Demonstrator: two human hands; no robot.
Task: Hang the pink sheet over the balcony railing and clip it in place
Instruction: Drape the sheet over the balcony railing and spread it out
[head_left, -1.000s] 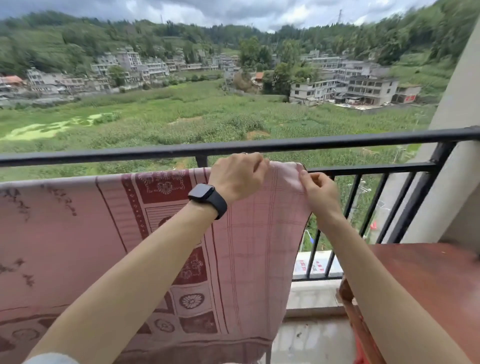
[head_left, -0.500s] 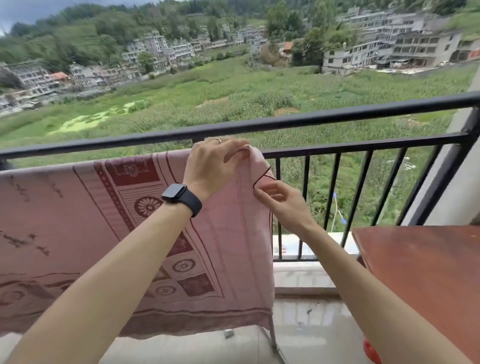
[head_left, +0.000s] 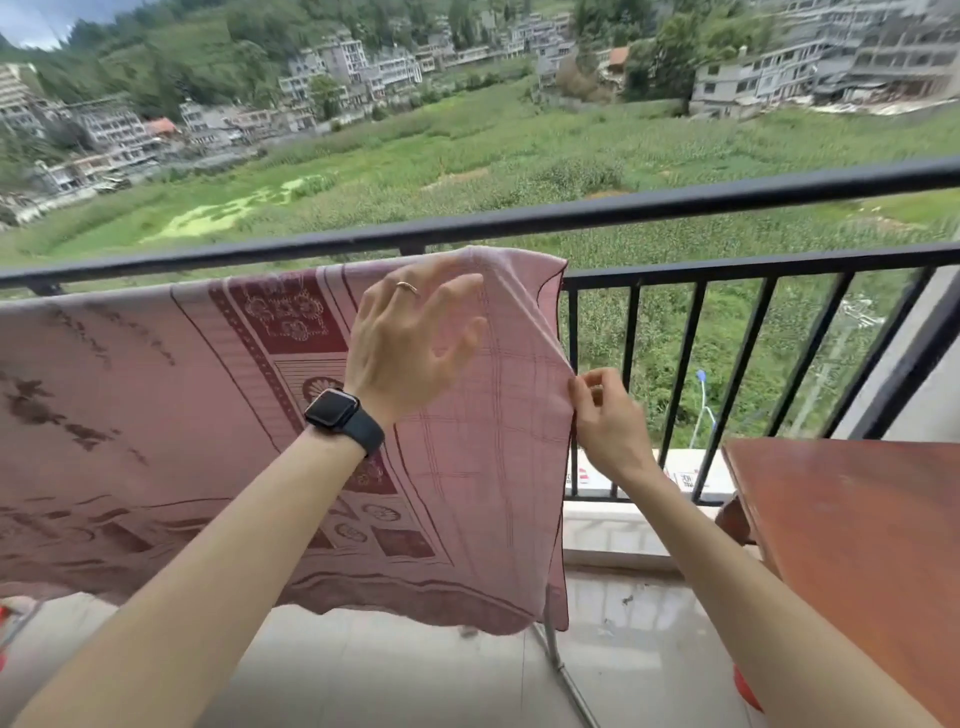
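Note:
The pink sheet (head_left: 156, 426), patterned in dark red, hangs draped over the lower bar of the black balcony railing (head_left: 675, 202) and fills the left and middle of the view. My left hand (head_left: 410, 343), with a ring and a black watch, hovers in front of the sheet's upper right corner with its fingers spread and holds nothing. My right hand (head_left: 605, 415) pinches the sheet's right edge partway down. No clip is in view.
A reddish-brown wooden table (head_left: 852, 545) stands close on the right against the railing. A thin metal rod (head_left: 563, 675) leans on the tiled floor below the sheet's right corner. Something red (head_left: 10, 618) shows at the far left edge.
My left hand has let go of the sheet's top edge and opened its fingers. My right hand has slid down the right edge. The view has tilted further down.

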